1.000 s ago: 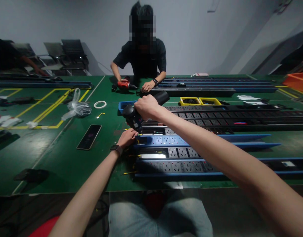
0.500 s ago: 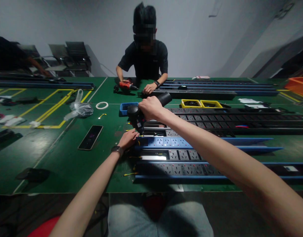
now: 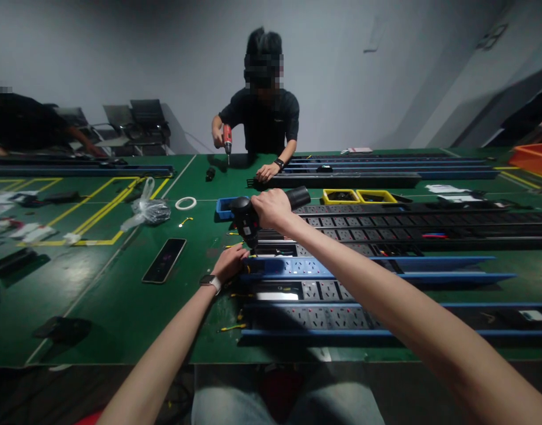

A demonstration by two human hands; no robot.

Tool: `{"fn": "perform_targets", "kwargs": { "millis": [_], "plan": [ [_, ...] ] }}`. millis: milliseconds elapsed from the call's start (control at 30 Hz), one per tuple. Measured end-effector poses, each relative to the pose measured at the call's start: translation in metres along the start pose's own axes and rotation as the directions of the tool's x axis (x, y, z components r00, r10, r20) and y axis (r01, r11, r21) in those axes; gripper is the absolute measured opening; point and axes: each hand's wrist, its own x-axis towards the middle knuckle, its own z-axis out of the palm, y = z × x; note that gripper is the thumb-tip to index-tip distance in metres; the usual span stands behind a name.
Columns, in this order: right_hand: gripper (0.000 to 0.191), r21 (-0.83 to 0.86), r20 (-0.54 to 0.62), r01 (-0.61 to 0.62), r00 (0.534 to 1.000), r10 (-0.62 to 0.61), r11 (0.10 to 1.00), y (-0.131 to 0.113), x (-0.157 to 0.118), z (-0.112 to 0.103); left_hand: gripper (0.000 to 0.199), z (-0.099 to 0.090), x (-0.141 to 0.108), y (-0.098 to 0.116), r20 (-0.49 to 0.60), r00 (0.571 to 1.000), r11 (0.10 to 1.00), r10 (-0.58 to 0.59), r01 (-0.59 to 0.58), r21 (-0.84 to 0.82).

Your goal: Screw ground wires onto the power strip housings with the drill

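Note:
My right hand is wrapped around the handle of a black cordless drill. Its nose points down at the left end of a blue-edged power strip with a row of sockets. Beside the drill's nose, at that same end, is my left hand, fingers pressed together. What they pinch is too small to make out, and the bit's tip is hard to see. Short yellow-green wires stick out from the ends of nearby strips.
Across the green table a co-worker holds a red drill. A blue bin and yellow bins stand beyond the strips. Leftward lie a phone, a white ring, a plastic bag and a dark object.
The co-worker's red drill has swung from lying sideways to upright, bit down. My view has tilted up slightly; my hands and the black drill stay at the strip's end.

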Motion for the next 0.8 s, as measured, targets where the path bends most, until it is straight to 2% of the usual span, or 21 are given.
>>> {"fn": "perform_targets", "kwargs": {
  "millis": [200,367,567,700,800],
  "plan": [
    [0.025,0.037,0.008,-0.041,0.999,0.041,0.998,0.011,0.003,0.007,0.043,0.0,0.001,0.001,0.012,1.0,1.0,-0.017,0.017,-0.006],
    [0.038,0.047,0.037,-0.074,0.997,0.073,0.996,0.026,0.0,0.015,0.04,-0.005,0.0,0.006,0.02,1.0,1.0,-0.014,0.014,-0.012],
    [0.031,0.05,0.014,-0.074,0.997,0.074,0.996,0.032,-0.011,0.019,0.04,-0.001,0.003,0.007,0.033,0.999,0.999,-0.039,0.04,-0.019],
    [0.03,0.042,-0.121,0.002,0.993,0.003,0.999,0.024,-0.011,0.028,0.045,0.006,0.005,0.004,0.034,0.997,0.997,-0.065,0.066,-0.046],
    [0.028,-0.037,-0.294,0.065,0.953,-0.073,0.997,0.016,-0.014,0.039,0.047,0.008,0.005,0.004,0.045,0.998,0.995,-0.051,0.055,-0.081]
  ]
}}
